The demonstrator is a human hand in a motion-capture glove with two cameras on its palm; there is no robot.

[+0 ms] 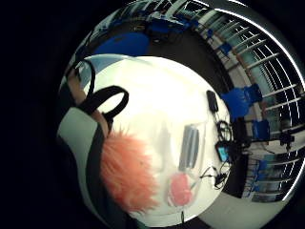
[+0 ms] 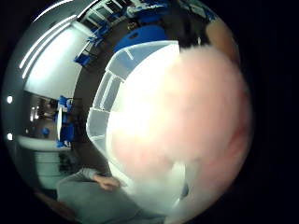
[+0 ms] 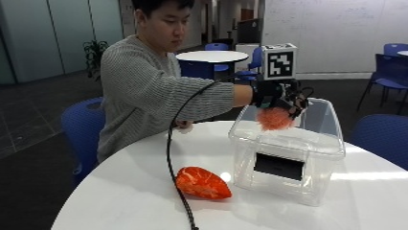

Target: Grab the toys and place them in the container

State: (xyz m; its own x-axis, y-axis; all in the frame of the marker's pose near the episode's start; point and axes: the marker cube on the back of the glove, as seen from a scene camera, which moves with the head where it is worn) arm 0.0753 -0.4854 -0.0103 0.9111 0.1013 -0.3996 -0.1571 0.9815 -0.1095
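In the outside view my gloved right hand (image 3: 278,97) is above the near rim of a clear plastic container (image 3: 287,165) and grips a fuzzy pink-orange toy (image 3: 275,118) with curled fingers. The toy hangs over the open top of the container. The same fluffy toy (image 1: 126,171) shows close to the palm, and fills much of the thumb side view as a pink blur (image 2: 201,121) over the container's rim (image 2: 100,116). A red-orange toy (image 3: 203,183) lies on the white table (image 3: 115,191) to the left of the container. The bare left hand (image 3: 184,126) rests on the table's far edge.
The container has a dark label (image 3: 278,166) on its front wall. A black cable (image 3: 172,158) runs from the glove across the table to its near edge. Blue chairs (image 3: 80,127) stand around the round table. Small devices and cables (image 1: 220,143) lie on the table's far part.
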